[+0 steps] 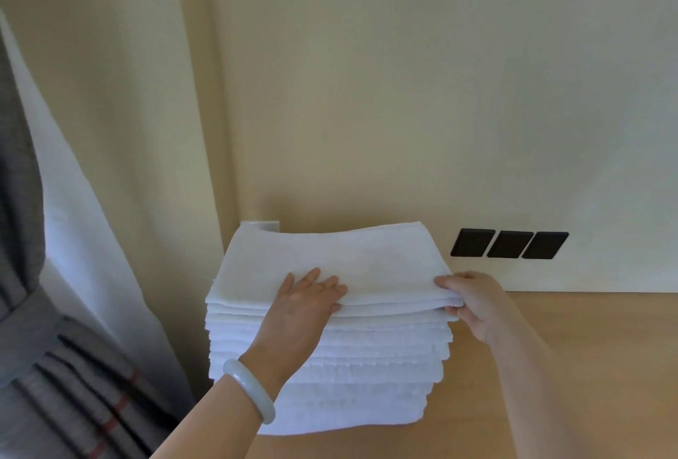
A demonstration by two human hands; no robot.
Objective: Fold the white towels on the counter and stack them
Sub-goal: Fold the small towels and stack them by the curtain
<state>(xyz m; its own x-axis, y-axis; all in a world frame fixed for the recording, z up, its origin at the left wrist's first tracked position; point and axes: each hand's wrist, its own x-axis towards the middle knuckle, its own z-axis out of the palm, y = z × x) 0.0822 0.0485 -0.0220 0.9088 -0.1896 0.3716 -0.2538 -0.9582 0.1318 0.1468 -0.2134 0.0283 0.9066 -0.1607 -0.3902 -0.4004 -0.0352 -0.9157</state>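
Now the top towel (pixel 330 260) is pressed flat by the left hand (pixel 308 297), fingers straight. Its corner at three o'clock is pinched by the right hand (pixel 473 300), nearer that edge; the stack (pixel 323 367) lies beneath.

The single wide-angle head view looks forward and slightly down from close above and behind the left hand (pixel 306 299) and right hand (pixel 475 306), centring the towel stack (pixel 348 381) under them, with the wall (pixel 403 91) just beyond.

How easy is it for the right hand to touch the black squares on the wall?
Probably yes, easily. The right hand pinches the top towel just below the black squares; nothing stands between them.
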